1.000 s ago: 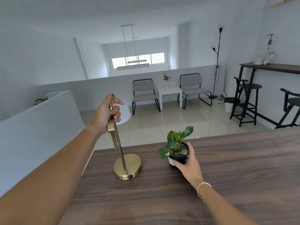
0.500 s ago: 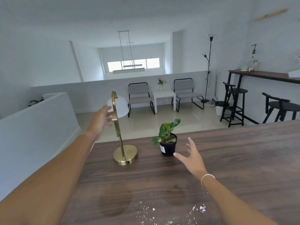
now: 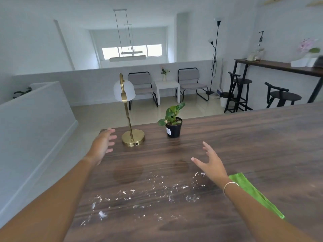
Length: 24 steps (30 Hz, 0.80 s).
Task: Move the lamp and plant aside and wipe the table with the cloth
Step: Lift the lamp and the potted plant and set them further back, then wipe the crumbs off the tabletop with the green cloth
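We are in a home, on an upper level behind a white half-wall (image 3: 104, 79). Past our dark wooden table (image 3: 244, 154) stand two grey cushioned chairs (image 3: 191, 81) flanking a white side table (image 3: 167, 86) with a small vase, a black floor lamp (image 3: 215, 55), a pendant light (image 3: 127, 57), and a bar-height table (image 3: 279, 65) with black stools (image 3: 281, 96).

Both hands, left (image 3: 103, 145) and right (image 3: 212, 165), now released from lamp (image 3: 130, 117) and plant (image 3: 173, 123), spread open and withdrawn nearer the body.
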Motion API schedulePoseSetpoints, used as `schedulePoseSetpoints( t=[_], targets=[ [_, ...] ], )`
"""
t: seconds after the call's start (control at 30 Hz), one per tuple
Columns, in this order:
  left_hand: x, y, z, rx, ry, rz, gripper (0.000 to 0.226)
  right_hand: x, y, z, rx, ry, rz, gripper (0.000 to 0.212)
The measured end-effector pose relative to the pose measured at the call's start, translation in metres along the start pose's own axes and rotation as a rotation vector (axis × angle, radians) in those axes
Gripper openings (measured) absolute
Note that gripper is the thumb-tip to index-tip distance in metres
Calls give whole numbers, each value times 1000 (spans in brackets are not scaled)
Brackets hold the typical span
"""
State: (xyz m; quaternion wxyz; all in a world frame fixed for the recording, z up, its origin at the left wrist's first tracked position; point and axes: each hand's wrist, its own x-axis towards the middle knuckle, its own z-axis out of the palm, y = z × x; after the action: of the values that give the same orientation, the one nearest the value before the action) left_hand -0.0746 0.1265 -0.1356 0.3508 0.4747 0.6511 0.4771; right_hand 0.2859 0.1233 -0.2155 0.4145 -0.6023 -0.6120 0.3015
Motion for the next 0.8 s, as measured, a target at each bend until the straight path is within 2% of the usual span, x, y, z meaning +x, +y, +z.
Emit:
schedulePoseSetpoints(
  t=[0.23, 0.43, 0.53, 0.67, 0.8],
  targets=[
    [-91, -30, 4, 63, 108, -25, 34, -44, 22, -31, -189, -92, -70, 67],
    [-174, -59, 26, 172, 197, -37, 29, -71, 49, -55, -324, -156, -209, 60],
    [-198, -70, 29, 275, 217, 21, 22, -77, 53, -62, -441, -151, -227, 60],
    [-218, -73, 31, 421, 220, 102, 28, -87, 61, -71, -683, -144, -174, 60],
    [-225, -74, 27, 599, 146, 207, 29, -89, 67, -74, -756, -152, -105, 55]
  ],
)
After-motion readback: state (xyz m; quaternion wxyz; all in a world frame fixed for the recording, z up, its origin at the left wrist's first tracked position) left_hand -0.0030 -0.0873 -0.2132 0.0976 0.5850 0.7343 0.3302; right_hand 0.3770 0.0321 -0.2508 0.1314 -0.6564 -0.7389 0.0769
